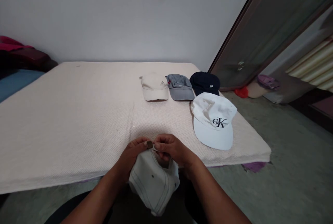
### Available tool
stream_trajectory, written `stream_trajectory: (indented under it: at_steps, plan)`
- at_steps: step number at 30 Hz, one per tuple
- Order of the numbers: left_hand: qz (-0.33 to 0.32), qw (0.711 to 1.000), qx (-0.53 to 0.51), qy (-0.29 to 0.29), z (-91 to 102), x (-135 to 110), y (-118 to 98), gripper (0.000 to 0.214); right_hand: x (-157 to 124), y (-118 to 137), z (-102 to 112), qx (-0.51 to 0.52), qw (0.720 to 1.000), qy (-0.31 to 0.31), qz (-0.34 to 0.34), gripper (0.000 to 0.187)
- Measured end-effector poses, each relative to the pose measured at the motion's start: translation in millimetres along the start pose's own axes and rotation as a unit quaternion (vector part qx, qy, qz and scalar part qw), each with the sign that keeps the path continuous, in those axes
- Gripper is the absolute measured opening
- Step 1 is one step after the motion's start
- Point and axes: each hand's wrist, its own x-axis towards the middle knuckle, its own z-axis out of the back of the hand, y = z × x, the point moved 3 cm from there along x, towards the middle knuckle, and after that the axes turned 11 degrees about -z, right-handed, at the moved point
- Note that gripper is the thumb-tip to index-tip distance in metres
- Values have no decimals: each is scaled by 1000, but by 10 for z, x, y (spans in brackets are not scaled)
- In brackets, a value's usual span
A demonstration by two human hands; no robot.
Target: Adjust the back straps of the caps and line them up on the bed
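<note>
Close to my body, a pale cap (153,180) with dark stitching hangs between my two hands, its back strap facing up and away from me. My left hand (132,155) pinches the strap beside a small brown buckle (149,144). On the strap's other side, my right hand (170,148) grips with thumb and fingers pressed together. The cap's opening shows below the strap, and its brim is hidden. Ahead on the bed lie a cream cap (155,85), a grey cap (180,86) and a navy cap (205,81) in a row. A white cap (208,116) with black letters lies nearer, at the right.
The bed (78,123) has a pale textured cover and its near edge runs just before my arms. A wall (117,19) stands behind it. At right are a dark-framed glass panel (249,33) and grey floor (293,154). Dark and pink items (23,52) sit far left.
</note>
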Motion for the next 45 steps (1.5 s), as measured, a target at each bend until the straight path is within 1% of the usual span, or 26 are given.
stream_trajectory:
  at_steps: [5, 14, 17, 20, 23, 27, 30, 34, 38, 41, 45]
  plan:
    - [1, 1000, 2, 12, -32, -4, -24, 14, -9, 43, 6, 64, 997, -28, 33, 23]
    - [25, 999, -6, 32, 7, -5, 14, 11, -27, 45, 29, 50, 999, 9, 0, 23]
    - [30, 999, -9, 35, -4, -8, 15, 11, -38, 23, 36, 60, 997, 36, -12, 23]
    - [24, 999, 10, 47, -27, -12, -9, 12, -44, 15, 30, 68, 996, 58, -16, 22]
    - [15, 998, 33, 58, -36, -11, -35, 14, -41, 10, 18, 74, 995, 60, -18, 22]
    - [25, 997, 28, 73, -25, -5, -37, 13, -30, -3, 9, 79, 995, 47, -22, 24]
    - [30, 997, 24, 64, -20, -4, -32, 14, -30, -11, 11, 87, 995, 51, -28, 23]
    - [26, 998, 12, 54, -53, -7, -31, 16, -35, -13, 15, 106, 991, 80, -20, 23]
    - [10, 999, 4, 51, -76, 0, -40, 16, -29, -15, 24, 117, 991, 69, -12, 21]
    - [22, 999, 7, 48, -74, 1, -40, 17, -25, -10, 16, 111, 992, 64, -18, 19]
    - [31, 998, 1, 48, -70, -11, -39, 17, -25, 10, 1, 106, 991, 72, -19, 17]
